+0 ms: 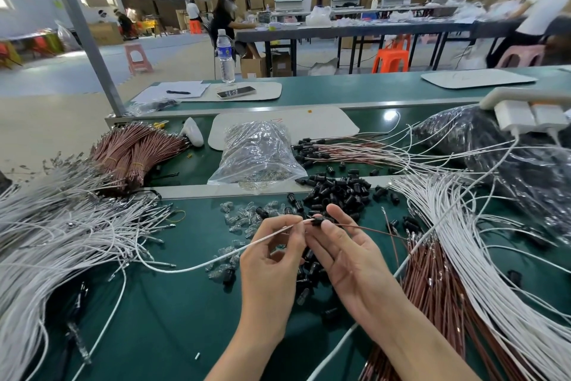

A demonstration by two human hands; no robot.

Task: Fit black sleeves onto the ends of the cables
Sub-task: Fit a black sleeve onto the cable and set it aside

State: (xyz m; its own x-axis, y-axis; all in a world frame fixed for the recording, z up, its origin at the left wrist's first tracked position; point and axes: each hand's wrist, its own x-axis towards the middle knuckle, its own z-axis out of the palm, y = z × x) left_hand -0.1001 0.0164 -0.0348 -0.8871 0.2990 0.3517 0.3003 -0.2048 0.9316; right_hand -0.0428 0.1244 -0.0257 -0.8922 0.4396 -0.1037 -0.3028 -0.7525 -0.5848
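left hand (272, 260): raised over table (173, 303); thumb and forefinger pinch white cable (265, 237) just short of its tip.
white cable: runs from left fingers (292, 221) down-left, lands on table, curves toward white bundles (61, 226).
right hand (346, 257): palm up; thumb and forefinger pinch sleeve (318, 222), other fingers loosely bent.
sleeve: black, in the air between both hands, meets white cable's tip; how far on, cannot tell.
brown cable (367, 228): leaves sleeve's right end, trails right toward brown bundle (432, 288).
sleeve pile (336, 192): loose on table just behind hands, more beneath them.
clear parts (241, 221): scattered left of sleeve pile.
bag (259, 155): clear plastic, behind sleeve pile.
white bundles: fanned out at far left and at right.
brown bundle: lower right, beside white one.
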